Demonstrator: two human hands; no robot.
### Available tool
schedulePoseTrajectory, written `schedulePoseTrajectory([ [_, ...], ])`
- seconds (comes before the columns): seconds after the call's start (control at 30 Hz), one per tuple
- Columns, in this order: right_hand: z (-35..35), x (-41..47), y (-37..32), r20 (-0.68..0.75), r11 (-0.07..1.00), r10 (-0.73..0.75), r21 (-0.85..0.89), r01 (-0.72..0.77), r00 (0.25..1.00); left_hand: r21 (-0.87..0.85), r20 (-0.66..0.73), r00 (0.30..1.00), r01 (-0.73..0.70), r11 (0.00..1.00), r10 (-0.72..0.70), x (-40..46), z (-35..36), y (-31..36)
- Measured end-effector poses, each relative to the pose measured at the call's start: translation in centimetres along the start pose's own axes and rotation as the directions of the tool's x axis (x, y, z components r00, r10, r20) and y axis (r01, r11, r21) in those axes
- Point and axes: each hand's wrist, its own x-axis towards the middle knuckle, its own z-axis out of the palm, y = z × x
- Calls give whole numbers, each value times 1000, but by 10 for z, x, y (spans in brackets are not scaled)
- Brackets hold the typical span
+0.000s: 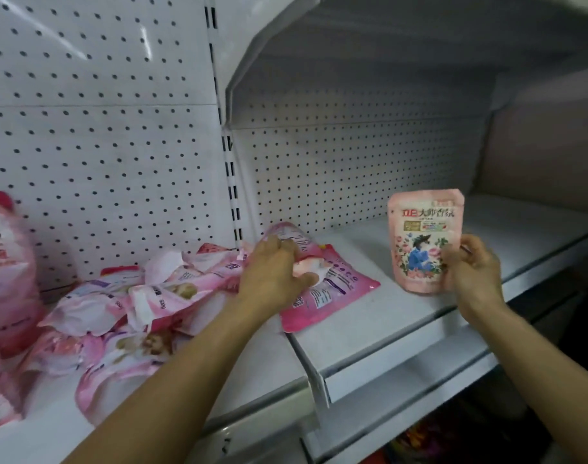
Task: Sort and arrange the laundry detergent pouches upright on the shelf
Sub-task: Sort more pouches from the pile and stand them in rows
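A pale pink detergent pouch (pixel 419 242) with a flower print stands upright on the white shelf (pixel 369 323), right of centre. My right hand (pixel 470 269) grips its right edge. A deeper pink pouch (pixel 329 289) lies flat on the shelf with its back label up, and my left hand (pixel 272 272) holds its far end, fingers curled over the top. To the left, several more pink and white pouches (pixel 135 303) lie in a loose heap on the neighbouring shelf.
Large pink bottles or bags (pixel 4 262) stand at the far left edge. White pegboard (pixel 352 169) backs both shelf bays, and an upper shelf (pixel 419 35) hangs over the right bay. A lower shelf (pixel 419 443) with dark, colourful goods shows below.
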Motion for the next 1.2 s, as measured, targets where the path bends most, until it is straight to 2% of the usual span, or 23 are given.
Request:
schedulePoseTrajectory([
  [0.1, -5, -1, 12, 59, 998, 30, -66, -26, 998, 123, -52, 997, -42, 992, 49, 6, 6, -1],
  [0.23, -2, 4, 11, 129, 991, 62, -123, -47, 990, 253, -37, 997, -53, 966, 64, 17, 5, -3],
  [0.33, 0, 4, 15, 135, 983, 116, -157, -95, 984, 414, -91, 980, -122, 902, 174, 21, 6, -3],
  [0.43, 0, -3, 13, 105, 979, 136, -168, -117, 985, 543, -149, 962, -114, 832, 229, 25, 3, -6],
  [0.5, 0, -14, 9, 11, 981, 52, -189, -49, 999, 543, -161, 964, -93, 835, 212, 29, -3, -10],
  [0.53, 1, -22, 5, -50, 976, -49, -214, 37, 998, 528, -160, 966, -92, 844, 205, 31, -6, -12],
  [0.6, 4, -41, -4, -108, 929, -294, -267, 257, 950, 504, -171, 964, -94, 859, 206, 34, -11, -18],
  [0.67, 12, -58, -15, -13, 879, -424, -248, 408, 906, 473, -200, 962, -74, 878, 188, 37, -19, -27],
  [0.73, 25, -69, -18, 248, 840, -427, -248, 483, 870, 412, -237, 965, -7, 911, 114, 42, -32, -43],
  [0.8, 43, -73, -15, 509, 807, -273, -341, 482, 816, 322, -262, 965, 84, 943, 4, 47, -47, -61],
  [0.83, 52, -72, -13, 586, 793, -166, -399, 461, 793, 281, -265, 963, 126, 951, -50, 49, -55, -70],
  [0.9, 70, -69, -14, 641, 768, -25, -479, 425, 767, 233, -276, 952, 199, 952, -131, 50, -68, -84],
  [1.03, 102, -68, -26, 674, 761, 1, -479, 437, 739, 158, -339, 909, 309, 938, -242, 49, -88, -107],
  [1.1, 120, -67, -32, 677, 687, -33, -519, 509, 735, 114, -366, 884, 353, 929, -291, 47, -97, -117],
  [1.2, 147, -66, -39, 722, 523, -75, -559, 643, 688, 72, -402, 851, 397, 915, -338, 41, -106, -123],
])
